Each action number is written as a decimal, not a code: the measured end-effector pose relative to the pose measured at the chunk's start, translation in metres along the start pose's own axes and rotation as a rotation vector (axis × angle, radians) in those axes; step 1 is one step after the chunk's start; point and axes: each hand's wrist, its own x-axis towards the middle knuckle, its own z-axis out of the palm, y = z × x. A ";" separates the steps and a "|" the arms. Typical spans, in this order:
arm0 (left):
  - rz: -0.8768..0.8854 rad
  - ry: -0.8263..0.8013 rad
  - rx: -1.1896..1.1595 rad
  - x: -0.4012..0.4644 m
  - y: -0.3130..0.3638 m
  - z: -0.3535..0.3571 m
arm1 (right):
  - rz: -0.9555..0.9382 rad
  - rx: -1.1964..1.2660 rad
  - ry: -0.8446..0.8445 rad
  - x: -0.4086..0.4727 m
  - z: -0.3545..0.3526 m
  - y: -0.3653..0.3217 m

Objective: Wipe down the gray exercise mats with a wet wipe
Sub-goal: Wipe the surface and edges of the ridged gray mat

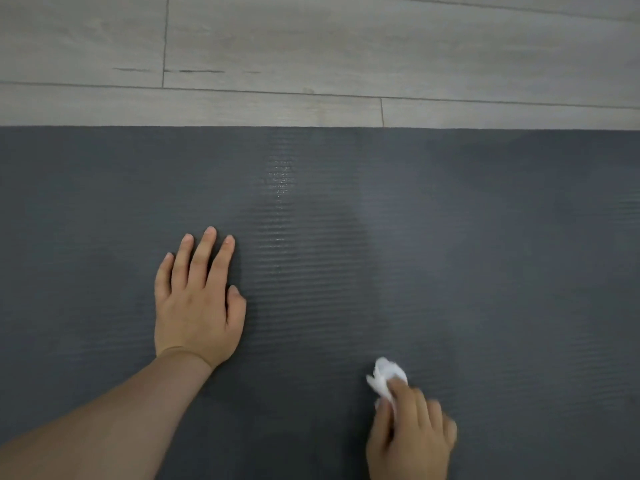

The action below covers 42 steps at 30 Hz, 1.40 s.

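Right hand (412, 434) nearest, fingers curled around a crumpled white wet wipe (386, 377) pressed to the gray ribbed mat (485, 254); left hand (197, 303) flat, fingers straight, steadying it on the floor (311, 46); wipe likely soft, light, best bunched; mat likely flexible, grippy.

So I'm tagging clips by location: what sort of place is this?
Probably a home or studio workout floor: a gray exercise mat lies flat on pale wood-look plank flooring, and a wet wipe is on it.

Pale wood-plank floor (311, 46) carries dark gray ribbed mat (485, 237), lying flat, far edge straight.
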 end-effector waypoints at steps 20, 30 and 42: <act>-0.007 0.007 0.009 0.000 0.002 -0.001 | 0.277 -0.162 0.152 0.092 -0.011 0.064; -0.012 -0.004 -0.014 0.000 0.003 -0.003 | 0.024 -0.124 0.248 0.264 0.011 -0.001; -0.018 -0.005 -0.080 0.001 0.002 -0.004 | 0.316 -0.094 0.291 0.191 -0.014 0.086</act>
